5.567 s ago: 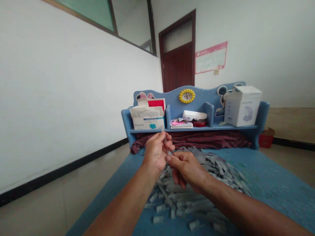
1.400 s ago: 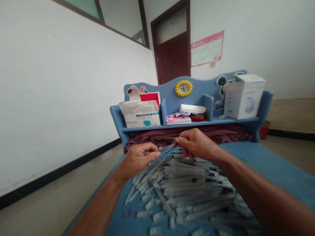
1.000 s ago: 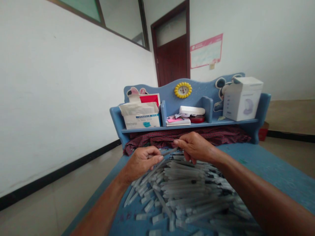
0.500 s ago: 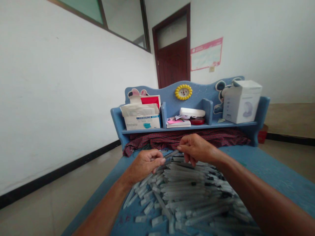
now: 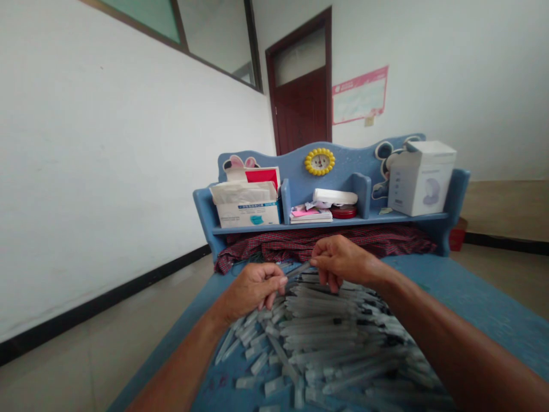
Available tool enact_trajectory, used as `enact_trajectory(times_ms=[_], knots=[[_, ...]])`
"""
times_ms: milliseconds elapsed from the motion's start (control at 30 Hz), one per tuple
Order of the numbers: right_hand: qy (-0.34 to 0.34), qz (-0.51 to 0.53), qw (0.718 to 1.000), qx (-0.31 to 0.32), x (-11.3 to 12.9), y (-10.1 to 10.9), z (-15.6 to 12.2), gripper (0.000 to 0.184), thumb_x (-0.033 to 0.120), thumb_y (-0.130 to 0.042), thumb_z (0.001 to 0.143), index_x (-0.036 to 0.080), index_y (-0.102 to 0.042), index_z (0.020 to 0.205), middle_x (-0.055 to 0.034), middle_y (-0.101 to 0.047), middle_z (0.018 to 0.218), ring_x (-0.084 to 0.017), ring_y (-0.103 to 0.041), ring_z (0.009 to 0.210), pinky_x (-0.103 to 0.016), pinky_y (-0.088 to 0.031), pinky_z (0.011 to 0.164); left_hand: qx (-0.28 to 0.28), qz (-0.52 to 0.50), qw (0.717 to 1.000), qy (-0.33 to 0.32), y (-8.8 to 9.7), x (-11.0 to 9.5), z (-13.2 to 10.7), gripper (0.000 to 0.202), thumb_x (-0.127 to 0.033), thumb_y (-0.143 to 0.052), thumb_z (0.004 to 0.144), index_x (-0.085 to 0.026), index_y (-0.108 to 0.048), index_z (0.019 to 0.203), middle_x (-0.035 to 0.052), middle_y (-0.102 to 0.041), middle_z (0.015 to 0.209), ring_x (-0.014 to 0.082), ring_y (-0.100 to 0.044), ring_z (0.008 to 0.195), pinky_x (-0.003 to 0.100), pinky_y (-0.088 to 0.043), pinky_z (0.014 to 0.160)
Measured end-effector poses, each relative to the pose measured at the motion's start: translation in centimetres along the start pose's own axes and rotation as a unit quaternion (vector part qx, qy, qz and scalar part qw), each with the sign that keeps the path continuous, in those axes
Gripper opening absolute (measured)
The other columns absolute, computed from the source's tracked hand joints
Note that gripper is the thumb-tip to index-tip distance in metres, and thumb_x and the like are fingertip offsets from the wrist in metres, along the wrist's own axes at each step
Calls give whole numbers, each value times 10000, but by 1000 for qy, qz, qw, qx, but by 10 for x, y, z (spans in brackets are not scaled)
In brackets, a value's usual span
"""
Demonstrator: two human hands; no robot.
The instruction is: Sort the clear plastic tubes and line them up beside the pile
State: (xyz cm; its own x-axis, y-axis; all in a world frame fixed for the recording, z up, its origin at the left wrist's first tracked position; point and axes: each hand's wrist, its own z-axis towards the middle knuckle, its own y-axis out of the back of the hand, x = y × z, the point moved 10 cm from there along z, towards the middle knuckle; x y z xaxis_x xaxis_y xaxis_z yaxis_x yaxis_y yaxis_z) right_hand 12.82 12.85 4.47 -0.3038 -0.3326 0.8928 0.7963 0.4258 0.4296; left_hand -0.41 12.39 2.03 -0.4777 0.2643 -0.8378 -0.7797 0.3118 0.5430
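Between my two hands is a slim pen (image 5: 299, 269), held slightly slanted above a pile. My left hand (image 5: 253, 290) pinches its left end with thumb and fingers. At the other end, the thumb and forefinger of my right hand (image 5: 343, 261) are closed on it, with the remaining fingers curled below. Under both hands lies a wide pile of translucent pens (image 5: 321, 329), some showing dark parts. Loose clear pen caps (image 5: 259, 363) are scattered along the pile's left side.
The blue table (image 5: 476, 297) carries a raised shelf at its back, with a mask box (image 5: 246, 212), a flower-shaped clock (image 5: 319, 162), papers (image 5: 311, 217), a red round tin (image 5: 344, 212) and a white box (image 5: 422, 180). A checked cloth (image 5: 283, 243) lies beneath the shelf.
My left hand's fingers have shifted very slightly, and my right hand is a touch lower. Both still hold the same pen; the pile looks unchanged.
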Motion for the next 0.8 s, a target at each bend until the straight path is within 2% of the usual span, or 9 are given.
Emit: enact_trajectory(times_ms=[267,467,567,667,800], knots=[[9,67,997,35,2,-6,0,78,203,-532,786,145,-487,760,4,-632,572,-102,-607,441,-151,-391,382,78,-72,994,10,-12,5,-1,386,-485,-532,794,-129,-590,655,-20,-546,389,55,-413,290,149,-302,330],[26,77,995,50,3,-6,1,116,215,-569,737,150,-488,791,-5,-656,623,-115,-628,479,-163,-402,406,100,-87,991,13,-17,6,-3,457,-543,-508,798,-121,-578,636,-11,-553,442,40,-389,284,150,-250,301],[28,70,996,44,3,-5,0,111,206,-560,729,154,-484,791,-5,-659,637,-114,-628,485,-168,-408,413,94,-96,991,12,-18,4,-3,355,-479,-612,755,-126,-583,736,-28,-581,516,29,-399,306,139,-233,301],[31,72,996,29,4,-2,0,107,193,-553,716,157,-483,789,0,-658,649,-111,-625,486,-176,-420,424,64,-108,992,16,-14,6,-1,302,-378,-713,683,-152,-536,776,-73,-552,482,32,-409,303,128,-236,296],[34,85,996,23,4,1,0,133,164,-553,692,160,-476,801,7,-661,667,-108,-628,486,-175,-426,432,55,-114,992,11,-15,7,1,277,-389,-661,718,-147,-526,722,-28,-627,552,48,-474,311,139,-277,294]])
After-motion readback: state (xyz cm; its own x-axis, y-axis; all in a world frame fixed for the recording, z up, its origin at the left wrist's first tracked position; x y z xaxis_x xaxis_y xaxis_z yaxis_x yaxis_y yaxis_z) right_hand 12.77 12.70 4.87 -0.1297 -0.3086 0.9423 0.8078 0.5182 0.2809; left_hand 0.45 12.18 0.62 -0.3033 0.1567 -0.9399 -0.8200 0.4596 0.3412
